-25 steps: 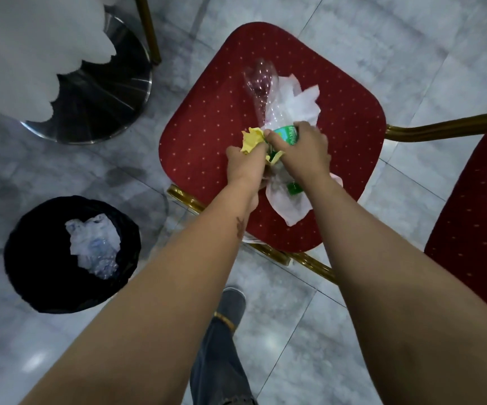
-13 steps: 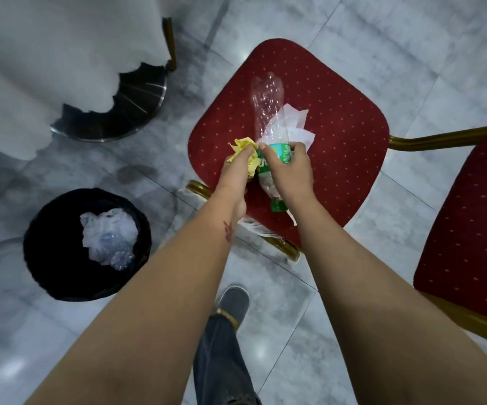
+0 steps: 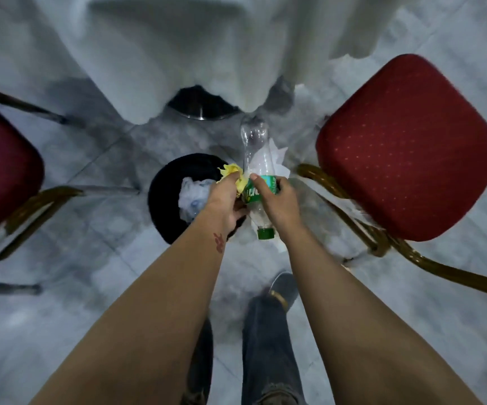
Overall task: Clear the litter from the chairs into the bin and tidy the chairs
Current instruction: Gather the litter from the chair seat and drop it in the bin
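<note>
My right hand (image 3: 277,204) grips a clear plastic bottle (image 3: 254,147) by its green label, cap end toward me, with white tissue (image 3: 277,160) bunched behind it. My left hand (image 3: 226,200) is closed around crumpled yellow paper (image 3: 230,172), pressed against the bottle. Both hands hover over the right edge of the black bin (image 3: 166,194), which holds white plastic litter (image 3: 191,197). The red chair (image 3: 405,147) on the right has a bare seat.
A second red chair (image 3: 0,171) with a gold frame stands at the left. A white tablecloth (image 3: 178,54) hangs over a round metal table base (image 3: 201,108) beyond the bin. My legs and a shoe (image 3: 284,290) stand on the marble floor.
Both hands lifted the bottle, tissue and yellow paper off the red chair and carried them left over the bin. The view swung left, bringing a second chair into sight.
</note>
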The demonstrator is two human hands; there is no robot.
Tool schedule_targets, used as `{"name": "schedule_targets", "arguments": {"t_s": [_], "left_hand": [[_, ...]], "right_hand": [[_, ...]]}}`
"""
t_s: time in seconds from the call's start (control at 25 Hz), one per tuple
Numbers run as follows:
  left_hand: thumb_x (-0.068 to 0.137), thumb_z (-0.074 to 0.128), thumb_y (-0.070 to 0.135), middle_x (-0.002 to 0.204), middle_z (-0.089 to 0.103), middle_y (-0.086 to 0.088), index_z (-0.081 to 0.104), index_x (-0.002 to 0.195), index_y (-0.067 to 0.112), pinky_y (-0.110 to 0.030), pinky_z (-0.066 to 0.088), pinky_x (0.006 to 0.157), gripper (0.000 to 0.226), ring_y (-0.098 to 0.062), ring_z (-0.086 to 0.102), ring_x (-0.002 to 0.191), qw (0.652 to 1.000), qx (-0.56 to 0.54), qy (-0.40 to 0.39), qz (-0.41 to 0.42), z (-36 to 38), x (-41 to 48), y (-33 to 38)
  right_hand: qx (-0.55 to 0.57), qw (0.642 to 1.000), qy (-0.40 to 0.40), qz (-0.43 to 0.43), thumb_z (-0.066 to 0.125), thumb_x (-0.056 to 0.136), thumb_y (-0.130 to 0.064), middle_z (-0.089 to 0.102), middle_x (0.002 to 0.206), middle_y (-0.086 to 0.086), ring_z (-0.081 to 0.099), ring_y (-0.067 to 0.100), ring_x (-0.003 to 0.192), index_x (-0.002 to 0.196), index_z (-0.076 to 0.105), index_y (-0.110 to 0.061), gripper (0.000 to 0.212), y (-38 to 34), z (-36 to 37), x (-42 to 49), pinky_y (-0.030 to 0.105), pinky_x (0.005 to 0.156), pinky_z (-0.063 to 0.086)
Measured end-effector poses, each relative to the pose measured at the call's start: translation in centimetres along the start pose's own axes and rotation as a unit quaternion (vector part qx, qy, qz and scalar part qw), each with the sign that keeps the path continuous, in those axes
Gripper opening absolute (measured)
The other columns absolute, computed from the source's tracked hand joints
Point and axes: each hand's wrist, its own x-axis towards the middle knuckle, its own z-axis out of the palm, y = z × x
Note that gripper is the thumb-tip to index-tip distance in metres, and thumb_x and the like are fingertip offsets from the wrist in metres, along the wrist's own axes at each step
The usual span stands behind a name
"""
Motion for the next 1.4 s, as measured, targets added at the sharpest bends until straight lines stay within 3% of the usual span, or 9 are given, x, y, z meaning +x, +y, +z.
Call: {"name": "schedule_targets", "arguments": {"t_s": [0.16,0.28,0.44,0.64,0.76,0.88,1.08,1.24,1.4], "left_hand": [[0.090,0.062,0.023,0.114,0.064,-0.016,0.049,0.133,0.009,-0.041,0.060,0.061,0.047,-0.030,0.066,0.090,0.996,0.044,0.073,0.007,-8.2,1.4,2.6],[0.092,0.058,0.016,0.120,0.063,-0.019,0.050,0.132,0.008,-0.044,0.060,0.067,0.042,-0.033,0.066,0.099,0.990,0.084,0.109,0.007,-12.7,3.6,3.0],[0.096,0.050,0.016,0.107,0.066,-0.017,0.060,0.119,0.005,-0.035,0.054,0.055,0.028,-0.030,0.065,0.081,0.988,0.110,0.105,-0.040,-15.5,5.8,2.2],[0.099,0.046,0.017,0.082,0.060,-0.013,0.058,0.100,0.006,-0.042,0.057,0.071,0.016,-0.027,0.061,0.070,0.990,0.103,0.073,-0.068,-15.3,9.2,1.1],[0.099,0.046,0.029,0.101,0.063,-0.012,0.058,0.115,0.012,-0.038,0.051,0.077,0.026,-0.028,0.062,0.091,0.986,0.144,0.055,-0.068,-14.5,10.8,1.6],[0.101,0.041,0.031,0.136,0.054,-0.016,0.044,0.141,0.006,-0.031,0.042,0.090,0.046,-0.033,0.052,0.123,0.977,0.200,0.059,-0.041,-14.6,12.3,1.8],[0.102,0.034,0.024,0.159,0.021,-0.012,0.013,0.155,0.010,-0.039,0.023,0.116,0.058,-0.031,0.028,0.142,0.914,0.396,0.085,0.006,-15.4,9.8,1.2],[0.102,0.027,0.042,0.163,0.002,-0.009,0.005,0.155,0.017,-0.047,0.005,0.120,0.063,-0.027,0.000,0.149,0.838,0.530,0.106,0.079,-16.4,3.8,1.1],[0.102,0.025,0.046,0.163,-0.003,-0.009,0.004,0.155,0.017,-0.048,-0.002,0.119,0.064,-0.028,-0.008,0.149,0.760,0.615,0.138,0.157,-17.9,-4.2,1.3]], "right_hand": [[0.028,0.998,-0.056,0.023,0.069,0.081,-0.055,0.070,0.105,0.000,0.066,0.013,0.091,0.110,0.063,-0.017,0.048,0.3,8.0,-2.2,0.028,0.078,0.052],[0.029,0.992,-0.096,0.070,0.067,0.081,-0.059,0.066,0.111,0.000,0.063,0.011,0.094,0.115,0.058,-0.018,0.054,1.4,12.7,-2.3,0.025,0.079,0.050],[0.003,0.974,-0.139,0.180,0.063,0.079,-0.066,0.062,0.124,0.007,0.061,0.027,0.110,0.130,0.055,-0.011,0.075,3.6,15.4,-0.7,0.046,0.098,0.049],[-0.072,0.974,-0.121,0.179,0.062,0.088,-0.053,0.063,0.116,0.017,0.062,0.030,0.104,0.118,0.057,-0.003,0.059,6.0,16.5,4.0,0.038,0.089,0.050],[-0.136,0.979,-0.096,0.119,0.059,0.091,-0.046,0.058,0.120,0.013,0.058,0.028,0.107,0.123,0.056,-0.010,0.049,5.8,16.4,7.0,0.031,0.082,0.043],[-0.236,0.967,-0.078,0.064,0.052,0.094,-0.045,0.046,0.147,0.010,0.047,0.030,0.130,0.146,0.041,-0.015,0.061,6.2,15.7,7.6,0.031,0.086,0.036],[-0.352,0.932,-0.086,-0.023,0.043,0.099,-0.045,0.041,0.151,0.011,0.036,0.032,0.140,0.145,0.040,-0.012,0.056,7.2,13.9,3.5,0.043,0.110,0.035],[-0.469,0.875,-0.092,-0.070,0.033,0.101,-0.051,0.017,0.164,0.002,0.011,0.021,0.151,0.155,0.022,-0.018,0.064,4.6,11.9,-1.7,0.042,0.120,0.014],[-0.516,0.840,-0.097,-0.136,0.029,0.101,-0.051,0.013,0.165,0.004,0.007,0.021,0.151,0.155,0.019,-0.016,0.065,0.3,9.5,-8.0,0.044,0.121,0.012]]}}
